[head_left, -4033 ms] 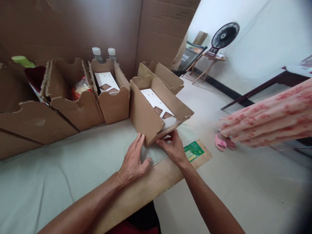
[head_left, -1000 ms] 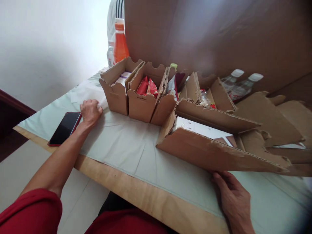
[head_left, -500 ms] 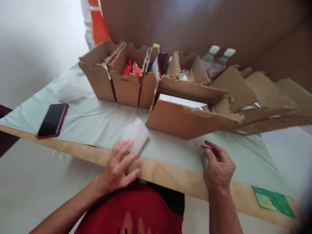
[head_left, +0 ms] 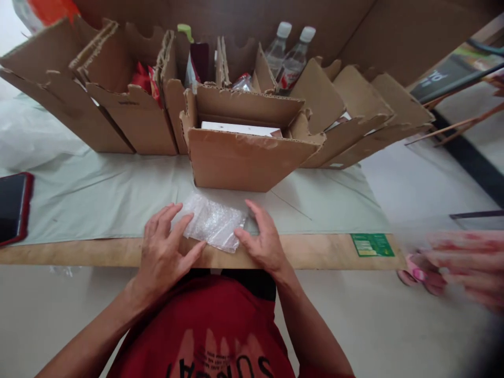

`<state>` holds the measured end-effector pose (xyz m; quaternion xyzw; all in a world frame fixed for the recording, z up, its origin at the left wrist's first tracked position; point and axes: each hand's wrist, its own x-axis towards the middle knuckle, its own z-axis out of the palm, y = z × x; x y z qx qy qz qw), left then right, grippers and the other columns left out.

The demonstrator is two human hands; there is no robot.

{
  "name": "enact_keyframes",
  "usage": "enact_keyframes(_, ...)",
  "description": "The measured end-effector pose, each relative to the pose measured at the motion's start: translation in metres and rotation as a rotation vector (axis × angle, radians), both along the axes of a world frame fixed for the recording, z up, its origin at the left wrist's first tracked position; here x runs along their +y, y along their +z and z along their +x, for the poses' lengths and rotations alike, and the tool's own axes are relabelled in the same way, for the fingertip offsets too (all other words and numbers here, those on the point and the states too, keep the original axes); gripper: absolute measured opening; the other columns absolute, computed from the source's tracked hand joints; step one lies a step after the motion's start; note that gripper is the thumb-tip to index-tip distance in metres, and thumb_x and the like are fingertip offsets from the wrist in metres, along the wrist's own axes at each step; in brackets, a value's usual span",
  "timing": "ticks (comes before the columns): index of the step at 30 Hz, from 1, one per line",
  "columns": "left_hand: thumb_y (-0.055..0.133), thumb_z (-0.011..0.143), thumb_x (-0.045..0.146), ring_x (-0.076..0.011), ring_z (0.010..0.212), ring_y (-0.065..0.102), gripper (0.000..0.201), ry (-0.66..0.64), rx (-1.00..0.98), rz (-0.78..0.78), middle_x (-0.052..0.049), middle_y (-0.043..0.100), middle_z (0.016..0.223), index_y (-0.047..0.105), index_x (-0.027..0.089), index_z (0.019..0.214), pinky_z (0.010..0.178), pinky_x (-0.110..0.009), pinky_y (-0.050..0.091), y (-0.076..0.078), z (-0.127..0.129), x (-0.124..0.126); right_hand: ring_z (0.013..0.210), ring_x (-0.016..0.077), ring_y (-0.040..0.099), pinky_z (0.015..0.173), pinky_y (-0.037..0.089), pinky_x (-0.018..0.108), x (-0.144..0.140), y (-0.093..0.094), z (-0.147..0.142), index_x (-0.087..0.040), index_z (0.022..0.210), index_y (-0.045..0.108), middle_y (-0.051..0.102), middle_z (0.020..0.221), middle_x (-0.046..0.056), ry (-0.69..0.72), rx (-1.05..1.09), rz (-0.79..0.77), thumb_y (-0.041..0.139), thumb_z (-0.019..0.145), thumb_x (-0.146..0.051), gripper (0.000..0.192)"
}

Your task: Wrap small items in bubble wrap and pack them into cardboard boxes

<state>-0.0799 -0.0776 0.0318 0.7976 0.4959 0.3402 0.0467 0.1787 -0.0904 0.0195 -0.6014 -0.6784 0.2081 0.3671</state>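
A clear bubble-wrap pouch [head_left: 216, 220] lies flat at the table's front edge, between my two hands. My left hand [head_left: 167, 247] is open, fingers curved and apart, with its fingertips at the pouch's left side. On the other side is my right hand [head_left: 263, 244], also open, its thumb at the pouch's right edge and its index finger stretched forward. I cannot tell whether anything is inside the pouch. A thin, dark, thread-like strip [head_left: 292, 205] lies on the cloth beyond my right hand.
Just ahead stands a cardboard bin [head_left: 236, 163] with white boxes inside. Behind it runs a row of cardboard bins [head_left: 134, 123], plus two clear bottles [head_left: 293, 60]. A red-edged phone [head_left: 13, 207] lies left. Pink footwear [head_left: 423, 274] and a blurred pinkish shape [head_left: 472, 262] are at right.
My right hand has let go of the thin strip and moved left to the pouch. The pouch now lies flatter, turned between both hands. The view has swung right.
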Motion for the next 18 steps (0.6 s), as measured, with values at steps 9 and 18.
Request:
enact_keyframes(9,0.068,0.085,0.052,-0.0186,0.066,0.066,0.034,0.38,-0.426,-0.506,-0.004,0.075,0.079,0.072,0.02,0.096,0.063,-0.03,0.054,0.011,-0.037,0.025,0.093,0.0234,0.072,0.09,0.054,0.041,0.004,0.001,-0.002,-0.025,0.101,0.077,0.079,0.094,0.004,-0.013,0.028,0.012,0.062,0.1,-0.028,0.015)
enact_keyframes(18,0.067,0.084,0.053,-0.0157,0.065,0.062,0.033,0.275,-0.308,-0.662,-0.001,0.069,0.073,0.072,0.022,0.079,0.062,-0.027,0.053,0.013,-0.038,0.011,0.132,0.0287,0.065,0.112,0.052,0.053,-0.005,0.019,0.052,-0.027,0.133,0.069,0.07,0.141,0.01,0.06,-0.079,0.035,0.063,0.097,-0.023,0.036)
